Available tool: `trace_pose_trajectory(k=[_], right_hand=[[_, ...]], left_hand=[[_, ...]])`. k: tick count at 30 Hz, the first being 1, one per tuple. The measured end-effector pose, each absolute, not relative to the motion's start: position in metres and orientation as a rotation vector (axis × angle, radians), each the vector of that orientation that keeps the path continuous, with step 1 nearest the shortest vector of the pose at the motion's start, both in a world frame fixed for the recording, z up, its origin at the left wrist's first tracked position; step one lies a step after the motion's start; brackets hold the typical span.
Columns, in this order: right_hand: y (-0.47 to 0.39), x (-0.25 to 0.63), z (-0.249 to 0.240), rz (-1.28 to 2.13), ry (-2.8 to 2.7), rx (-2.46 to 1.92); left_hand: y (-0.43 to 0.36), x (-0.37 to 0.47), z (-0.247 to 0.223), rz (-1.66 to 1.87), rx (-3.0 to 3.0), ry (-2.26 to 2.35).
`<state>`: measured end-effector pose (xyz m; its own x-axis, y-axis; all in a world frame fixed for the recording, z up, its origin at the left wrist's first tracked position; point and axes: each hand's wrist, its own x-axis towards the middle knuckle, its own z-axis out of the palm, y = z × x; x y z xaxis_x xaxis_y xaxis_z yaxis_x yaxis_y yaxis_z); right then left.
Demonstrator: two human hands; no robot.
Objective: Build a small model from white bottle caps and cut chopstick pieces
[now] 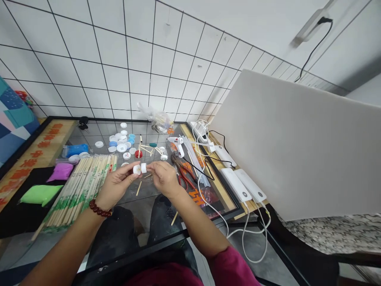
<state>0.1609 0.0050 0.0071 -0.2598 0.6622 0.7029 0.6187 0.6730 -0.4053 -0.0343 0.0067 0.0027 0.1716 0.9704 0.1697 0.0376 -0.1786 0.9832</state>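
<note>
- Cap A, white: pinched between thumb and fingers of left hand, above table.
- Cap B, white: just right of cap A; can't tell if the 2 touch. Right hand grasps it at its right side; exact finger contact too small to read.
- Bracelet: on left wrist.
- Stick: loose on table, below and between hands.
- Red cap: beyond hands, among joined sticks.
- Loose caps: white and blue, clustered farther back.
- Stick pack: left of left hand.
- Glue gun, pliers: right of right hand.
</note>
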Motion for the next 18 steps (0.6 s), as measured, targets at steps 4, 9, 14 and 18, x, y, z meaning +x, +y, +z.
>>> trace_pose_trajectory(k=[4,9,14,18], right_hand=[[0.004,0.157,0.004,0.320,-1.873,-1.143],[0.008,0.141,-0.003,1.176,-1.385,-1.271],[0.003,0.138,-0.007,0.892,-1.489,-1.222],[0.003,0.147,-0.007,0.400,-1.835,-1.188]], left_hand=[[0.008,-0.036,-0.006,1.290,1.890,1.108],[0.005,-0.035,-0.004,1.375,2.279,1.114],[0.005,-0.038,0.002,1.307,2.116,1.203],[0.012,-0.039,-0.010,1.165,1.856,1.184]])
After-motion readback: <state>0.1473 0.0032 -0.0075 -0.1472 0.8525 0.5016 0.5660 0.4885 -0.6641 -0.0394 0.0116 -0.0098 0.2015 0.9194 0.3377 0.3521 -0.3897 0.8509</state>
